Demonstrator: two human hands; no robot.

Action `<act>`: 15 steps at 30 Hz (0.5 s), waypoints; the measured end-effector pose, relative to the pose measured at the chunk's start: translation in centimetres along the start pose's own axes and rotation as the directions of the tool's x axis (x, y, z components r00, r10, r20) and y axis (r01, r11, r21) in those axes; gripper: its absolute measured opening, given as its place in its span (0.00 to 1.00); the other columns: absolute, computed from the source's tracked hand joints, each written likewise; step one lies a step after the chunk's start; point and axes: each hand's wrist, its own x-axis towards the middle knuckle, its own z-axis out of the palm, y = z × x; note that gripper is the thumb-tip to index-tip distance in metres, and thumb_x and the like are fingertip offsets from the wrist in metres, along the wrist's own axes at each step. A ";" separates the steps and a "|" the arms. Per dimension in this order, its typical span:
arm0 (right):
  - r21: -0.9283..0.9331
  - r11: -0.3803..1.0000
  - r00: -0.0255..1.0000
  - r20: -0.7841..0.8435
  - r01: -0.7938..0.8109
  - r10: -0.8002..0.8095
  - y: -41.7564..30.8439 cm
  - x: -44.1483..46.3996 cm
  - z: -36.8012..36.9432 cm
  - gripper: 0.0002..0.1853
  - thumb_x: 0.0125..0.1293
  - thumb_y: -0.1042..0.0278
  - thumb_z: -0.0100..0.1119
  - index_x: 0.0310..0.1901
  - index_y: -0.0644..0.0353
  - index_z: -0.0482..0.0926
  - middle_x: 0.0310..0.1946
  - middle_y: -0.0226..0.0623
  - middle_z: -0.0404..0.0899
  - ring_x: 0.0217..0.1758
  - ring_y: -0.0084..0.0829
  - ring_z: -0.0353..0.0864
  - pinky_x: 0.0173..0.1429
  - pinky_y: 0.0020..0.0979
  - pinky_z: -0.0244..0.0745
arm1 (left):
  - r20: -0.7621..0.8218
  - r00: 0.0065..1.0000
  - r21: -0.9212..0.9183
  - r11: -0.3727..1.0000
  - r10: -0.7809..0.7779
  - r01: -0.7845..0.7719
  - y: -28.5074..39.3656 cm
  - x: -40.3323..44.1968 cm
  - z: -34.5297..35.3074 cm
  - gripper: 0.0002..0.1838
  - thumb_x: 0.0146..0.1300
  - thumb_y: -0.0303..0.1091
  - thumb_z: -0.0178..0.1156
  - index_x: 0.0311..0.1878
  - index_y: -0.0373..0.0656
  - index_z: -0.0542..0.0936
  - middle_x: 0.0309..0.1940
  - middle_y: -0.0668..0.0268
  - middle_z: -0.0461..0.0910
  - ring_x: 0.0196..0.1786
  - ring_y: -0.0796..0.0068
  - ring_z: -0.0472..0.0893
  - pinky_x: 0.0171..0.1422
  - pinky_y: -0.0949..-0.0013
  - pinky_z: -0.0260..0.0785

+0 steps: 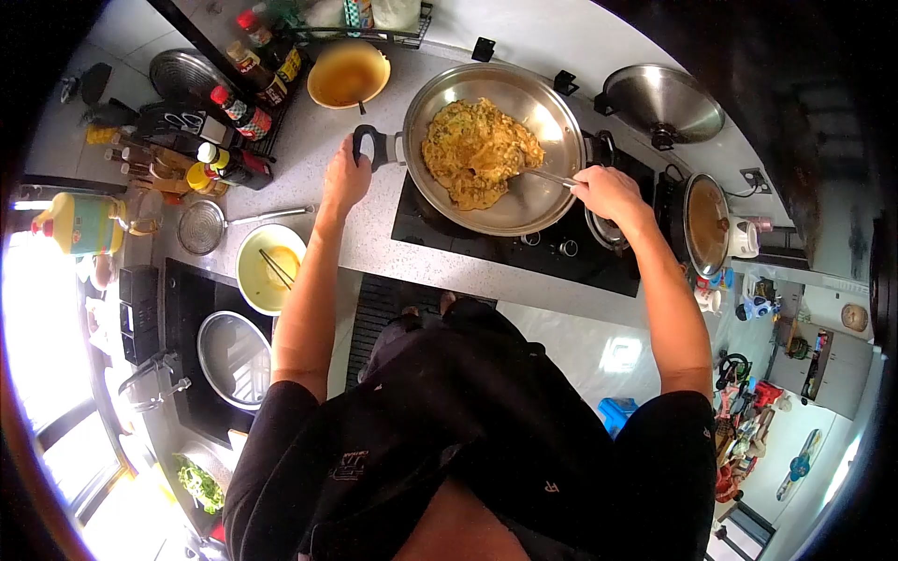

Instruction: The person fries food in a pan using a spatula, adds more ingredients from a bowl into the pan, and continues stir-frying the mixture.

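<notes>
place: kitchen | signs: black cooktop (pixel 421 221), frying pan (pixel 533 107), sink (pixel 187 318), sauce bottles (pixel 245 118)

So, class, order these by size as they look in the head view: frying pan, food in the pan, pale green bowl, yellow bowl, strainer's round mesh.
1. Frying pan
2. Food in the pan
3. Pale green bowl and yellow bowl: too alike to rank
4. Strainer's round mesh
</notes>
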 end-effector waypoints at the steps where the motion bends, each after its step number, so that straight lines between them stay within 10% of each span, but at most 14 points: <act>1: -0.057 0.998 1.000 -0.005 -0.008 0.008 -0.3 -0.2 -1.0 0.15 0.68 0.54 0.63 0.47 0.55 0.87 0.45 0.49 0.87 0.53 0.50 0.86 0.57 0.48 0.79 | 0.003 1.000 0.001 1.000 -0.011 0.011 -0.1 0.0 0.1 0.27 0.65 0.34 0.53 0.68 0.37 0.71 0.49 0.37 0.82 0.52 0.37 0.82 0.59 0.44 0.74; 8: -0.425 0.903 0.992 -0.128 -0.059 0.004 -1.6 -1.4 -4.8 0.16 0.65 0.56 0.68 0.44 0.61 0.88 0.42 0.49 0.88 0.48 0.47 0.88 0.52 0.44 0.82 | -0.001 0.999 -0.028 0.999 -0.039 0.039 0.9 -0.5 -0.4 0.29 0.67 0.35 0.52 0.70 0.37 0.69 0.52 0.37 0.81 0.56 0.37 0.81 0.64 0.44 0.71; 15: -0.421 0.903 0.973 -0.231 -0.085 -0.016 -1.9 -3.5 -8.0 0.14 0.65 0.58 0.68 0.40 0.62 0.87 0.42 0.49 0.87 0.50 0.49 0.87 0.54 0.46 0.79 | 0.014 0.997 -0.044 0.996 -0.078 0.078 1.3 -0.8 -0.4 0.29 0.67 0.35 0.52 0.71 0.37 0.68 0.55 0.37 0.80 0.58 0.36 0.80 0.66 0.45 0.71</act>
